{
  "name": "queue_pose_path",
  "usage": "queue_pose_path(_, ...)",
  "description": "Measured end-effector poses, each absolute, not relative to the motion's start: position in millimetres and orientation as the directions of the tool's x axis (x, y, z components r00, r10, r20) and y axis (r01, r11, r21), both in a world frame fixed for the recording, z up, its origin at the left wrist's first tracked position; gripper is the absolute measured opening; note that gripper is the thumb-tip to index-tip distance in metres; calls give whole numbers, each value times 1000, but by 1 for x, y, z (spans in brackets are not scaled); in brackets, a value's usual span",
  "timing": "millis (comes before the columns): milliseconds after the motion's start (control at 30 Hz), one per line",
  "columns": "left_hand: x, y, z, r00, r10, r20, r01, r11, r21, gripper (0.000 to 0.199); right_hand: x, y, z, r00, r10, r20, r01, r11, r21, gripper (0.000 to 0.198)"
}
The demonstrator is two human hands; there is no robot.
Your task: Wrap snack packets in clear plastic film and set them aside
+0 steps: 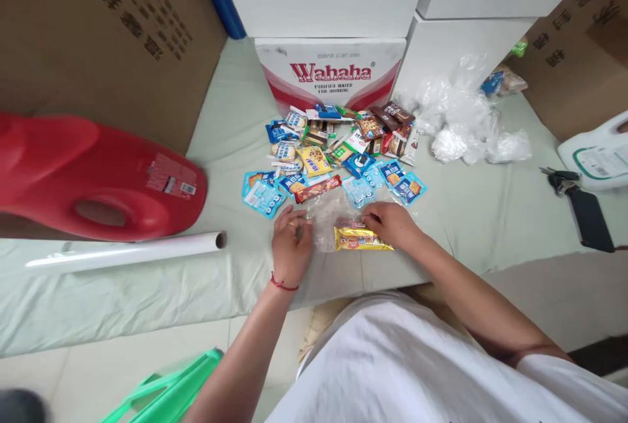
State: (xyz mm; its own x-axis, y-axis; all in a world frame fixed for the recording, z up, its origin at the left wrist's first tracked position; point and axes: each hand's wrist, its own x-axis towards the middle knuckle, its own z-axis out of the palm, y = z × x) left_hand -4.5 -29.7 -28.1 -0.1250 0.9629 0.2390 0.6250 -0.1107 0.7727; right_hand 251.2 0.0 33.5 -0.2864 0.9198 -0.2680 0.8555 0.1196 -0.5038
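Left hand [290,250]: at bag [328,212], left edge; grip unclear
Right hand [394,222]: grip pinched on bag
Yellow pack [360,240]: between hands
Snacks [315,161]: piled, far side

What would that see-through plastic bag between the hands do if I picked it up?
The clear plastic bag would probably flop and bend, because it lies all wrinkled. It's likely very light by itself, since it looks thin. Its shiny surface might feel a bit slippery, too.
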Motion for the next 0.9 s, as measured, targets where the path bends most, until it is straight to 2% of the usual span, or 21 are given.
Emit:
queue_pose_path(67,-4,-36,-22,-205,931,302,662,-96,744,16,251,2,35,-283,916,-284,859,111,-499,19)
queue_pose_path(133,1,-49,-4,-256,836,485,732,-160,663,5,250,3,36,-285,913,-292,861,110,-497,19)
queue_pose_path(167,5,-57,8,-245,758,604,767,-229,599,7,250,4,37,-289,912,-290,861,116,-495,19)
queue_pose_path(233,17,-72,32,-95,613,785,791,-432,433,21,249,4,38,-304,911,-280,862,138,-488,20)
queue_pose_path(267,26,-77,42,48,582,812,730,-575,369,26,248,4,38,-315,909,-272,861,153,-484,20)
queue_pose_path(333,44,-79,51,338,598,727,552,-752,361,32,247,5,38,-335,905,-261,857,178,-484,20)
queue_pose_path(367,53,-76,50,438,622,648,522,-764,380,33,247,5,37,-351,900,-258,850,191,-490,19)
queue_pose_path(433,66,-66,39,503,726,469,605,-684,409,34,250,8,36,-387,887,-253,829,214,-517,17)
queue_pose_path(533,71,-51,16,418,870,261,765,-492,415,34,265,17,32,-413,880,-235,778,207,-593,19)
queue_pose_path(600,67,-47,6,362,909,207,802,-417,427,35,282,22,32,-372,901,-223,734,138,-665,22)
queue_pose_path(700,61,-49,1,326,922,211,809,-387,442,35,310,20,34,-304,919,-250,614,-11,-789,38)
queue_pose_path(767,61,-51,2,318,919,231,811,-390,436,34,325,12,38,-324,904,-279,502,-85,-861,51)
queue_pose_path(900,66,-51,5,326,912,250,812,-406,419,32,343,-12,45,-394,841,-371,409,-201,-890,78)
